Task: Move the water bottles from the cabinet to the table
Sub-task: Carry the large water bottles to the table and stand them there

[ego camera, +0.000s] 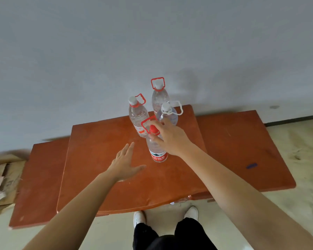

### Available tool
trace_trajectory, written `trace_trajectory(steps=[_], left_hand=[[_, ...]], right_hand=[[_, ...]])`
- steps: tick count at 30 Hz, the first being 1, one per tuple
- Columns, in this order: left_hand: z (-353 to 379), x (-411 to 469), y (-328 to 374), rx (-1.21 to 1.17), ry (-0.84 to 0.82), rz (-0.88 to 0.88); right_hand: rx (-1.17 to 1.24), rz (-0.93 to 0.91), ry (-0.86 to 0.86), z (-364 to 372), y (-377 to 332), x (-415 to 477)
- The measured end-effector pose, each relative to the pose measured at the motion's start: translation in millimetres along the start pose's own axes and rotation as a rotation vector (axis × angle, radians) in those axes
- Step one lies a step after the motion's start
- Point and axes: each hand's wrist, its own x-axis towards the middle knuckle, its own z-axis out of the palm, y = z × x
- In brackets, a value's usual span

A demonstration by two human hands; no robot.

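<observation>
Several clear water bottles stand upright on a reddish-brown table [101,141]. The nearest bottle [157,152] has a red cap, a red carry loop and a red label. My right hand [170,138] grips its neck just below the cap. Behind it stand a white-capped bottle with a red loop [136,116], a taller bottle with a red loop [159,98] and a bottle with a white cap and white loop [167,112]. My left hand [125,163] hovers over the table with straight fingers, left of the nearest bottle, holding nothing.
A lower reddish board [242,150] extends to the right and left beneath the tabletop, with a small blue mark [251,166] on it. Cardboard scraps [2,179] lie on the floor at left. A grey wall stands behind. My feet [139,218] are at the table's front edge.
</observation>
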Motion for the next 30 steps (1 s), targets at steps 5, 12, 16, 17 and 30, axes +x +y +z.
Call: trace_trajectory(steps=[5,12,16,17,30], left_hand=[[27.1,61.0,24.5,0.085,-0.12,0.164],[93.5,111.2,87.5,0.093,-0.048,0.364],[113.1,127.1,102.0,0.326,0.069,0.465],[119.3,128.6,100.3,0.36,0.074,0.471],[142.1,126.3,57.9,0.465,-0.032,0.26]], right_hand=[[0.106,0.166,0.114,2.9,30.8,-54.7],[0.58,0.794,0.32,29.9,111.0,-135.6],[0.766,1.053,0.405,55.5,143.1,-159.3],[0.784,1.11,0.395,69.1,149.0,-163.2],[0.025,0.786,-0.02,134.1,118.1,-124.1]])
